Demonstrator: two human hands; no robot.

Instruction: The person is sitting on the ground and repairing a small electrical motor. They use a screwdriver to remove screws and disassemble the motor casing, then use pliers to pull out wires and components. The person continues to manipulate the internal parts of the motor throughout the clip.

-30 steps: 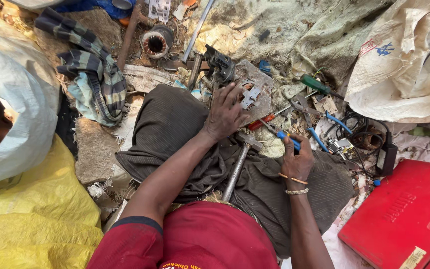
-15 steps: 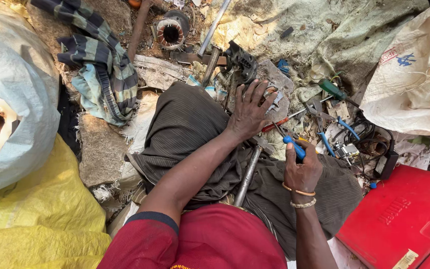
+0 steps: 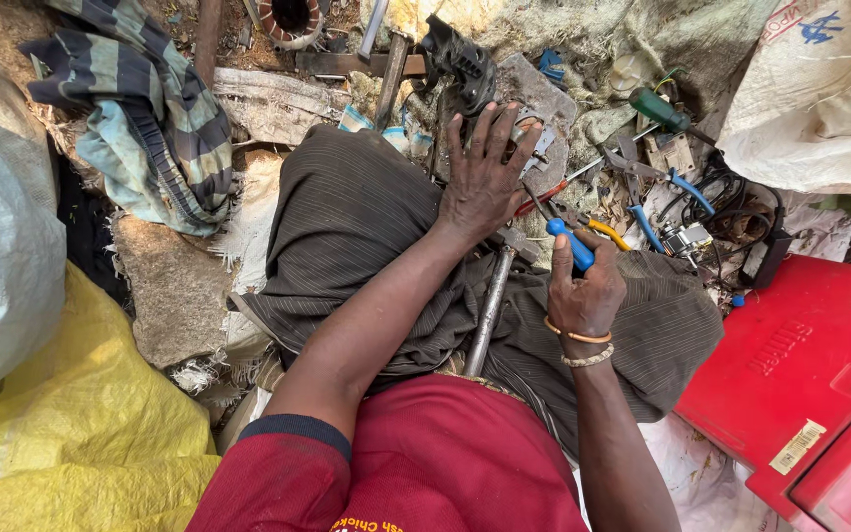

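Note:
My left hand [image 3: 485,177] lies flat, fingers spread, on a grey metal part [image 3: 542,118] at the edge of my knee. My right hand [image 3: 586,293] grips the blue handle of a pair of pliers [image 3: 565,234], whose jaws point up toward that metal part. A yellow-handled tool [image 3: 608,233] lies just beside the pliers. A long metal rod [image 3: 490,307] rests along my lap between both arms. I wear dark striped trousers [image 3: 357,227] and a red shirt [image 3: 465,463].
A red toolbox [image 3: 800,374] stands at the right. Pliers with blue handles [image 3: 687,192], a green-handled screwdriver [image 3: 657,106], black cables [image 3: 731,197] and small parts litter the ground ahead. A striped cloth [image 3: 150,118] and a yellow sack [image 3: 61,424] lie left; a white sack [image 3: 819,89] is top right.
The view has shifted downward and closer. My right hand has risen slightly with the blue-handled pliers toward the metal part; my left hand stays pressed on it.

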